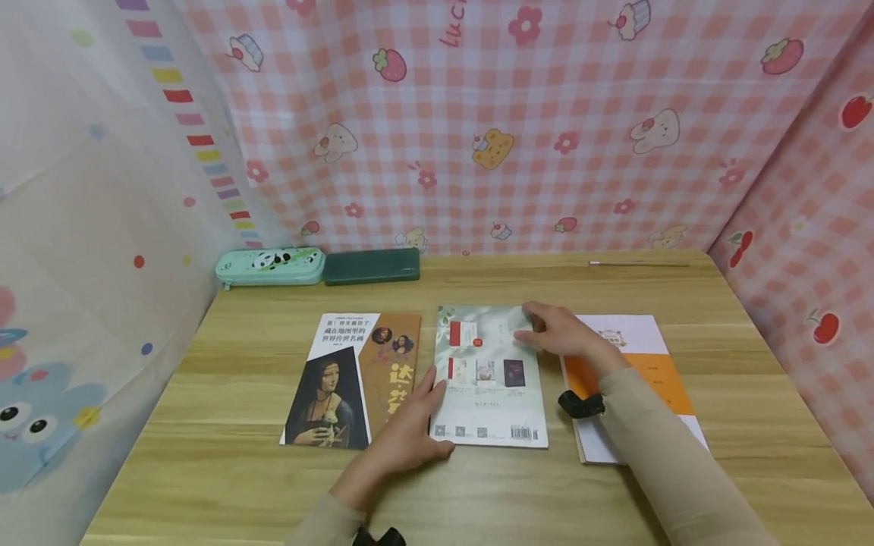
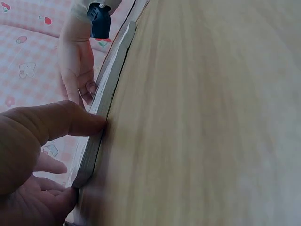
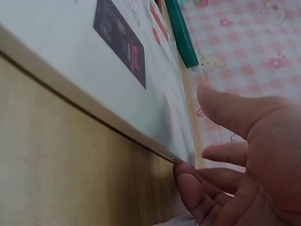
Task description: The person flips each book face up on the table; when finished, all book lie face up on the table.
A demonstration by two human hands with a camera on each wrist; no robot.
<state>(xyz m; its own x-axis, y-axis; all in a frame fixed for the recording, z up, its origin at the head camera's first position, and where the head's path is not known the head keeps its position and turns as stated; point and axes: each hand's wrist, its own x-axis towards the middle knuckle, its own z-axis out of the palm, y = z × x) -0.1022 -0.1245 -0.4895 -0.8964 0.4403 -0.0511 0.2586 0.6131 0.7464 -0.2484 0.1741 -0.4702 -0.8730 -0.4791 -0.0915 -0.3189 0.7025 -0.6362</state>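
A pale green-and-white book [image 1: 498, 417] lies flat on the wooden table with its barcode side up. My left hand [image 1: 406, 428] is at its lower left corner, the thumb along the near edge and the fingers by the left side. In the left wrist view the thumb [image 2: 75, 122] presses on the book's page edge [image 2: 110, 89]. At the upper right corner is my right hand [image 1: 567, 331], its fingertips [image 3: 190, 186] touching the book's side edge in the right wrist view, the thumb raised apart from the other fingers.
Left of it lies a book with a portrait cover [image 1: 331, 402]; to the right, partly under the right forearm, an orange-and-white book [image 1: 655, 371]. A mint panda pencil case [image 1: 273, 267] and dark green case [image 1: 372, 267] stand at the back left, a thin stick [image 1: 638, 264] at the back right.
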